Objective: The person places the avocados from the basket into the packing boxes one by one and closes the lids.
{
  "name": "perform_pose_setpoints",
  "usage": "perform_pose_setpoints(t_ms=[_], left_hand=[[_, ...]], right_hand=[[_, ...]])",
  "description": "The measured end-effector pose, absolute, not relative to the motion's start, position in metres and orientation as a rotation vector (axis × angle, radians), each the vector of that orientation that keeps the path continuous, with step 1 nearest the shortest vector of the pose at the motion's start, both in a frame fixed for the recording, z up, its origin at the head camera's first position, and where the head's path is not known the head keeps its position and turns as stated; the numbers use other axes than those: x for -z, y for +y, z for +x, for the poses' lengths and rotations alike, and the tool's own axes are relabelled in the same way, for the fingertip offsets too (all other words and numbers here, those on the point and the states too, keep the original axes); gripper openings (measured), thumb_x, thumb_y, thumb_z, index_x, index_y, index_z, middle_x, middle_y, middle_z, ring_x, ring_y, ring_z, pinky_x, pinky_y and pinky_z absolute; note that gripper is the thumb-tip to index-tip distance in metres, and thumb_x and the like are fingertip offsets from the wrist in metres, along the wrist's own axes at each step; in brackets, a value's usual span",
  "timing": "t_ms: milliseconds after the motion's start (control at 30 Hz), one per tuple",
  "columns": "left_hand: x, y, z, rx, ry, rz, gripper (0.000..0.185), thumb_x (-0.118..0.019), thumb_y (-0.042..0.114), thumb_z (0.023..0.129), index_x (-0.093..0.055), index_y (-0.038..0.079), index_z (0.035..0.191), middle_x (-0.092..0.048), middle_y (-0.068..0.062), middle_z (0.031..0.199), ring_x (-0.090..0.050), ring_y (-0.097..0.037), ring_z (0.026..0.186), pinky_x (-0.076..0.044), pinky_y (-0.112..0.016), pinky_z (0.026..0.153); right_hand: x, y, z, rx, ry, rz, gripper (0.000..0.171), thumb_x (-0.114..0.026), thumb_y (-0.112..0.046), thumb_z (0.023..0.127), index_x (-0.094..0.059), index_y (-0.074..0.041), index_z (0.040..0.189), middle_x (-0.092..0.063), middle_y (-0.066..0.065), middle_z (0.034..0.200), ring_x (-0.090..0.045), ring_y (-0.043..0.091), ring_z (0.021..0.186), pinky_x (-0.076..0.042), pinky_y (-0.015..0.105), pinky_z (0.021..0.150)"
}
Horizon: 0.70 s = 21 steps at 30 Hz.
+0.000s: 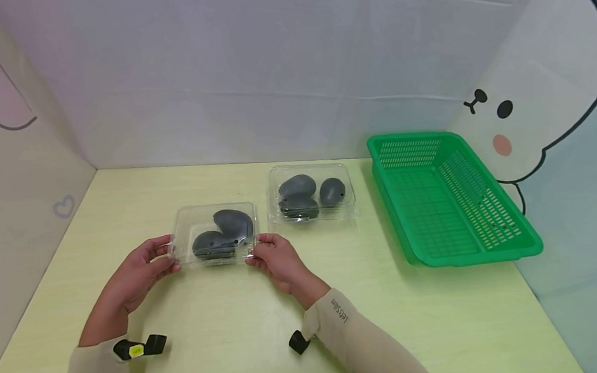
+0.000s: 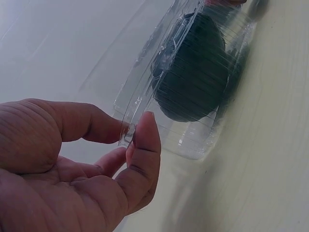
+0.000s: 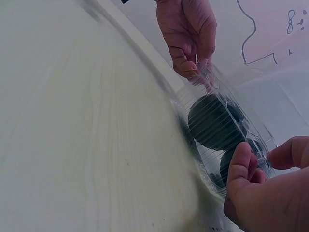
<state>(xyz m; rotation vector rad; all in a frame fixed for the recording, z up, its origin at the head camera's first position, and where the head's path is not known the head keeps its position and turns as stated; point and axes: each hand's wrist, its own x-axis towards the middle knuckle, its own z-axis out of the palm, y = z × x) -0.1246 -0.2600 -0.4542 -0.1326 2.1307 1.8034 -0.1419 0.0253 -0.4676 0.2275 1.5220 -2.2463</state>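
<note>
A clear plastic clamshell box (image 1: pixel 186 223) with dark grey, smooth, rounded pieces (image 1: pixel 233 225) inside is between my two hands in the head view. My left hand (image 1: pixel 140 272) pinches its left edge; the left wrist view shows thumb and fingertips (image 2: pixel 147 128) on the rim. At the box's near right corner my right hand (image 1: pixel 280 263) pinches the rim between thumb and fingers, also seen in the right wrist view (image 3: pixel 268 188). The dark pieces show through the ribbed side wall of the box (image 3: pixel 212 121).
Behind and to the right, a second clear clamshell box (image 1: pixel 323 171) on the table (image 1: pixel 226 342) contains similar dark pieces (image 1: pixel 332 191). A green plastic basket (image 1: pixel 412 253) stands at the right. White printed cloth walls (image 1: pixel 269 67) enclose the back and sides.
</note>
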Motion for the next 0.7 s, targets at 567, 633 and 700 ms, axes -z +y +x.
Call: perform_pose_setpoints(t_ms=[567,633,700], left_hand=[[0.4559,-0.2612,-0.1249,-1.822,2.113,-0.126,0.061,-0.048,0.001,0.108,-0.015,-0.013,0.157,-0.038,-0.025,0.137,-0.063,-0.008,0.093,-0.055,-0.021,0.086],[0.4559,-0.261,-0.1249,-1.823,2.112,-0.128,0.061,-0.048,0.0,0.108,-0.015,-0.013,0.157,-0.038,-0.026,0.138,-0.063,-0.009,0.093,-0.055,-0.021,0.086],[0.4558,-0.2608,-0.1248,-1.824,2.111,-0.129,0.061,-0.048,0.0,0.107,-0.015,-0.014,0.157,-0.038,-0.026,0.138,-0.063,-0.009,0.094,-0.055,-0.021,0.086]], right_hand=[[0.4676,0.0244,-0.1416,2.255,1.52,0.24,0.026,-0.051,0.011,0.094,-0.048,0.003,0.118,-0.055,0.008,0.086,-0.064,0.017,0.073,-0.058,0.032,0.083],[0.4677,0.0245,-0.1417,2.253,1.52,0.237,0.026,-0.051,0.011,0.094,-0.048,0.003,0.118,-0.055,0.008,0.086,-0.064,0.017,0.073,-0.058,0.032,0.084],[0.4675,0.0247,-0.1417,2.251,1.52,0.236,0.025,-0.051,0.011,0.094,-0.048,0.003,0.118,-0.055,0.008,0.087,-0.063,0.017,0.074,-0.058,0.032,0.084]])
